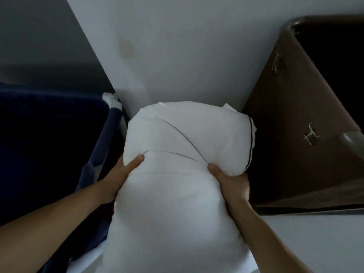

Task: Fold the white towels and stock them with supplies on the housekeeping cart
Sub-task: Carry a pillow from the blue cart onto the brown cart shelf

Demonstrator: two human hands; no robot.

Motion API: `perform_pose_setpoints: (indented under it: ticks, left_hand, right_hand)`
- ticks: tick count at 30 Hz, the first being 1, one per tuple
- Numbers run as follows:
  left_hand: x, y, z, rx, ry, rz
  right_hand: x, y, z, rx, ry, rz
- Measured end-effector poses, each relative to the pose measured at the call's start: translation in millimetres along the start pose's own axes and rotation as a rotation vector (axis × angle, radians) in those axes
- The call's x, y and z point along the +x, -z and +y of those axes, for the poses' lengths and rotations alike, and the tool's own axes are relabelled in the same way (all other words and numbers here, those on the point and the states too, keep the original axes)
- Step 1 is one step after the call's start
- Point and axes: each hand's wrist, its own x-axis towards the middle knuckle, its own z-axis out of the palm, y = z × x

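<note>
I have both hands on a plump white bundle [177, 194], which fills the middle of the view from near to far. It reads more as a stuffed pillow with a dark trim line [250, 142] than as a flat towel, though I cannot tell for sure. The left hand [120, 175] clamps its left side and the right hand [231, 184] its right side. In each grip the thumb is dug into the top cloth and the fingers are curled out of sight underneath, so both are closed firmly on it. I judge this to be the carry-and-stow step, not the folding: the bundle is held up in the gap between a navy fabric bin [49, 144] on the left and the brown cart [295, 125] on the right, with its far end close to the pale wall [177, 56]. The next move calls for swinging it right, over the cart's rounded metal rail [291, 24], into the dark opening beyond. Room is tight: the bin's edge lies just beside the left wrist, the cart's side with its metal hooks [311, 134] sits near the bundle's right flank, and the cloth could snag there. Open space lies only towards me.
</note>
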Motion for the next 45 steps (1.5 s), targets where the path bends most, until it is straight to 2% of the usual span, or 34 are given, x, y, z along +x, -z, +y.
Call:
perform_pose_setpoints:
  ticks: [2,4,7,9,10,12,14,16,18,23,32,35,37,39,42,45]
  left_hand:
    - [-8,12,7,0.049,-0.057,0.024]
    - [-8,9,8,0.249,-0.064,0.086]
    - [-3,-28,-2,0.817,-0.082,0.102]
    - [3,-59,-10,1.129,-0.296,0.133]
    - [6,-73,-11,1.215,-0.418,0.151]
    - [12,-95,-12,1.327,-0.581,0.172]
    - [19,-110,-14,1.382,-0.623,0.181]
    - [26,-122,-18,1.413,-0.64,0.208]
    - [30,-131,-26,1.439,-0.667,0.228]
    - [51,-158,-50,1.429,-0.741,0.208]
    - [100,-177,-79,1.497,-0.683,0.147]
    - [92,-181,-69,1.453,-0.713,0.162]
    - [86,-167,-55,1.331,-0.718,0.223]
    - [84,-138,-43,1.209,-0.661,0.305]
    - [80,-88,-38,1.168,-0.393,0.391]
    - [79,-49,-45,0.772,-0.136,0.316]
  right_hand:
    - [-2,-5,-3,0.009,0.021,-0.005]
    - [0,-6,1,-0.005,0.014,-0.045]
    - [4,5,10,-0.055,-0.109,-0.116]
    - [2,13,0,-0.248,-0.103,-0.059]
    - [0,16,-10,-0.374,-0.022,0.01]
    - [-9,17,-29,-0.541,0.278,0.106]
    - [-19,13,-45,-0.681,0.57,0.038]
    - [-19,9,-47,-0.89,0.646,-0.068]
    - [-7,11,-33,-1.045,0.578,-0.147]
    - [33,15,15,-1.084,0.436,-0.192]
    - [86,-16,60,-0.917,0.371,-0.201]
    - [88,-10,68,-0.78,0.337,-0.161]
    - [87,-9,67,-0.632,0.25,-0.111]
    - [84,-9,61,-0.521,0.149,-0.09]
    - [81,-4,61,-0.34,-0.048,-0.037]
    - [83,0,66,-0.217,-0.148,-0.093]
